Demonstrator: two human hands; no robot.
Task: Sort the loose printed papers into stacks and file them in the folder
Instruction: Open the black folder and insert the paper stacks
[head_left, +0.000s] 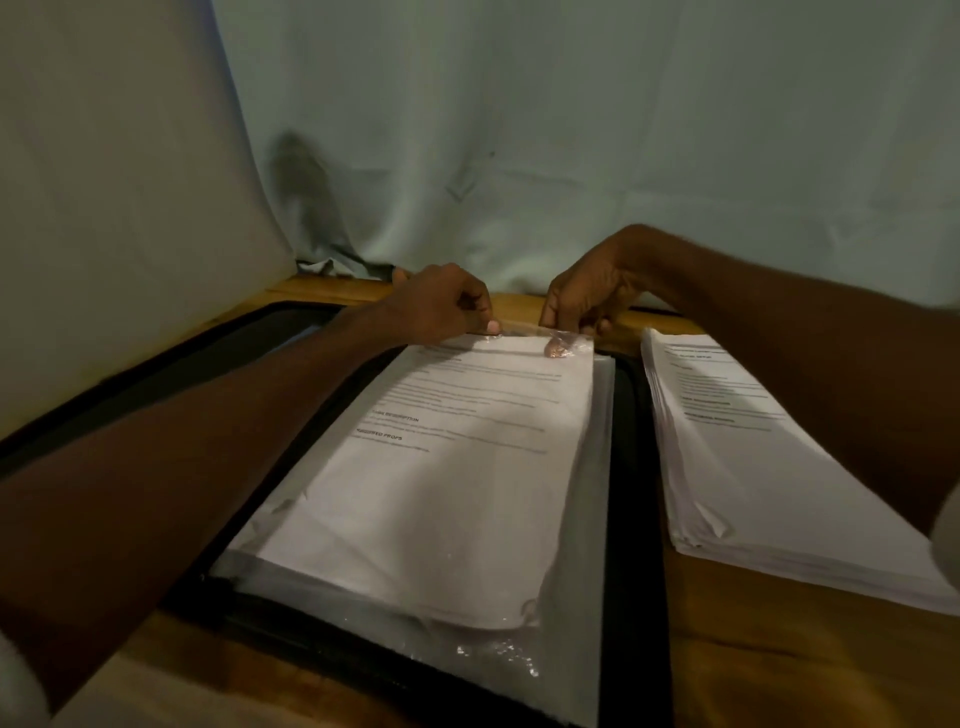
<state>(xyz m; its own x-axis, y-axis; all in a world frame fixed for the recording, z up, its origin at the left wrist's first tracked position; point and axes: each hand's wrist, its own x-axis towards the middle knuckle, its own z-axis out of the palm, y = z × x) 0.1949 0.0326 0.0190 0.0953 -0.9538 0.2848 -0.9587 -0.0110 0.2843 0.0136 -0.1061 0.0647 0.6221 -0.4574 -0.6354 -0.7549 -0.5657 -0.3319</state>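
A black folder (631, 467) lies open on the wooden table. On its right half lies a clear plastic sleeve (587, 561) with a stack of printed papers (441, 493) inside it. My left hand (447, 304) pinches the sleeve's far edge at its left. My right hand (587, 296) pinches the same edge at its right, with fingertips showing through the plastic. A second stack of printed papers (743, 457) lies loose on the table to the right of the folder, partly under my right forearm.
The wooden table (779, 665) ends at a far edge just beyond my hands. A pale cloth backdrop (571, 130) hangs behind it and along the left side. The folder's left half (249, 332) lies under my left forearm.
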